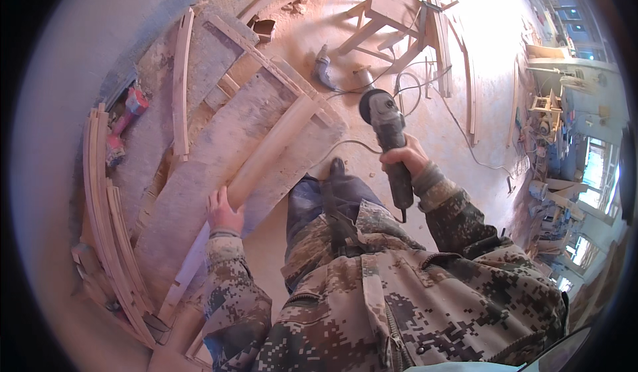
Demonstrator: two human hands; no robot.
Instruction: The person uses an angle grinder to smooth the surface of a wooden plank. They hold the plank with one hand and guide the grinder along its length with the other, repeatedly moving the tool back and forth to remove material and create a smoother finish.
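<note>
While sawdust is covering the workshop floor (458,46), the dusty workbench (219,146) is carrying a long wooden strip (266,152) — the left hand (222,212) is pressing flat on its near end, uncurled. The right hand (407,156) is clenching an angle grinder (385,132) off the bench's right edge — its cable (405,83) is trailing toward a wooden stool (389,13).

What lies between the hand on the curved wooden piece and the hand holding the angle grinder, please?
In the head view, between the left hand and the right hand with the angle grinder are the person's trouser legs and a dark shoe.
</note>
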